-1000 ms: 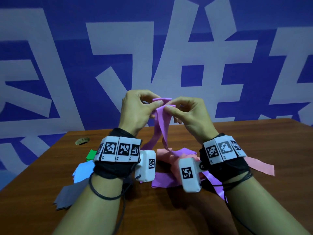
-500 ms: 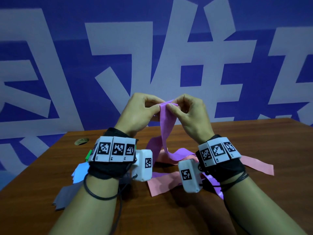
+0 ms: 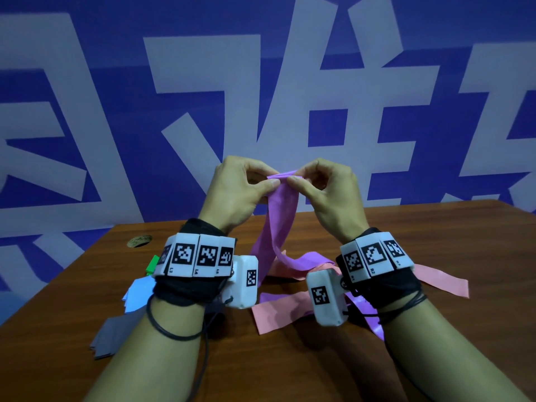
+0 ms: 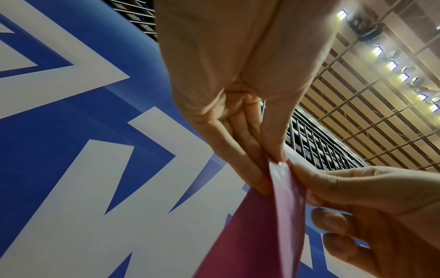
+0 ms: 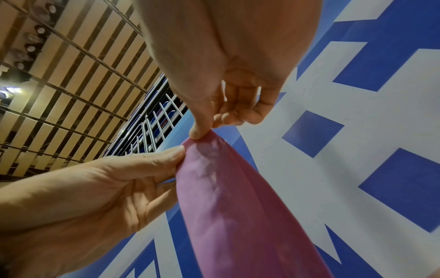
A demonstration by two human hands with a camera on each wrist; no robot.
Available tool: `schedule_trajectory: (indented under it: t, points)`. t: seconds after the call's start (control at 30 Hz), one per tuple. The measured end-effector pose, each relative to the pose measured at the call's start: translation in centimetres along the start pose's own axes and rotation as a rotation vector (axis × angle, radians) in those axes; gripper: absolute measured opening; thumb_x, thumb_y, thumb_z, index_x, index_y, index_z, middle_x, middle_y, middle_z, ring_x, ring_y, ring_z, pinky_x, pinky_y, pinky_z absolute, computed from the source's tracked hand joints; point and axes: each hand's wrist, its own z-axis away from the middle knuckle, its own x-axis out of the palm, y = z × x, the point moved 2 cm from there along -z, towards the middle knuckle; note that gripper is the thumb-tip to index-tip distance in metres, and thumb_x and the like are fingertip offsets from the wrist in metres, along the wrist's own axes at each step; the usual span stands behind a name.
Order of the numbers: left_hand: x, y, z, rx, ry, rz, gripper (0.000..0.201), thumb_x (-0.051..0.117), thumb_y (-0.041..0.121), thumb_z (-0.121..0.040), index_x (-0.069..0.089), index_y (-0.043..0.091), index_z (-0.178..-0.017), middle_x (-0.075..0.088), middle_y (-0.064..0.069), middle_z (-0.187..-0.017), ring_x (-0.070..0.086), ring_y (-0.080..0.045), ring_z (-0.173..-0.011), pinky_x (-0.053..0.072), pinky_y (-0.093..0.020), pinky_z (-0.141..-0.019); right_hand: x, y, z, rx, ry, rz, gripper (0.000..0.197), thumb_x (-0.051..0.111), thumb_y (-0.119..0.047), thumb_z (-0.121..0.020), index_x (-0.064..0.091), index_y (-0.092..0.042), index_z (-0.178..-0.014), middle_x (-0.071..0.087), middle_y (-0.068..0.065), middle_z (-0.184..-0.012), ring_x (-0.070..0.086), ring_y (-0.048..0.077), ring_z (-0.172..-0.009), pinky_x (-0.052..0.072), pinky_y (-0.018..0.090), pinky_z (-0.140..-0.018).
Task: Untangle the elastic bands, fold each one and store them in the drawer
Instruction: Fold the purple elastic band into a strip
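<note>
Both hands are raised above the wooden table (image 3: 435, 329), pinching the top end of a purple elastic band (image 3: 280, 216). My left hand (image 3: 240, 190) holds it between thumb and fingers from the left; my right hand (image 3: 327, 190) pinches it from the right. The band hangs down and trails onto the table, where it lies over a pink band (image 3: 278, 313). The left wrist view shows the purple band (image 4: 281, 216) between my left fingers (image 4: 250, 169) and the right hand (image 4: 369, 203). In the right wrist view the purple band (image 5: 233, 197) hangs from my right thumb tip (image 5: 200, 131). No drawer is in view.
Folded bands lie at the left: a grey one (image 3: 113, 335), a light blue one (image 3: 137, 291) and a green one (image 3: 152, 264). Another pink strip (image 3: 441, 281) reaches right. A round cable hole (image 3: 139, 241) sits near the table's far left edge. A blue and white wall stands behind.
The hands have drawn the purple band's end together and lifted slightly; more of the band has come off the table, uncovering the pink band beneath.
</note>
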Motion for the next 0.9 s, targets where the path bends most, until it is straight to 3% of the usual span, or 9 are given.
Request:
schedule_trajectory:
  t: [0.43,0.6,0.73,0.9]
  points:
    - [0.06,0.45,0.15,0.016,-0.01,-0.045,0.012,0.067,0.006,-0.092,0.076,0.011,-0.098,0.076,-0.004,-0.084,0.074,-0.014,-0.08,0.063,-0.034,-0.072,-0.09,-0.17,0.04,-0.005,0.06,0.018,0.016,0.077,-0.018,-0.083,0.062,-0.018,-0.079,0.064,-0.006,-0.073,0.054,0.002,-0.06,0.041,0.012,-0.057]
    - [-0.15,0.45,0.13,0.017,-0.019,-0.058,0.012,0.067,0.006,-0.092,0.076,0.011,-0.097,0.075,-0.005,-0.085,0.074,-0.015,-0.081,0.062,-0.032,-0.072,0.01,0.11,0.02,-0.024,0.013,0.102,0.023,0.074,-0.027,-0.086,0.068,-0.019,-0.107,0.061,-0.002,-0.093,0.056,0.012,-0.067,0.042,0.012,-0.061]
    - [-0.22,0.31,0.08,0.008,-0.008,-0.046,0.011,0.067,0.007,-0.092,0.076,0.013,-0.095,0.075,-0.006,-0.084,0.074,-0.018,-0.081,0.063,-0.037,-0.073,0.01,0.04,-0.06,-0.026,0.032,0.114,0.01,0.075,-0.03,-0.085,0.069,-0.022,-0.087,0.064,0.001,-0.094,0.058,0.017,-0.068,0.04,0.014,-0.061]
    - [-0.14,0.19,0.01,0.003,0.025,-0.062,0.01,0.068,0.009,-0.091,0.076,0.014,-0.096,0.076,-0.004,-0.083,0.074,-0.015,-0.079,0.063,-0.035,-0.071,-0.07,-0.06,-0.05,-0.038,0.043,0.126,0.013,0.075,-0.031,-0.085,0.067,-0.021,-0.081,0.067,0.001,-0.088,0.056,0.011,-0.069,0.04,0.012,-0.06]
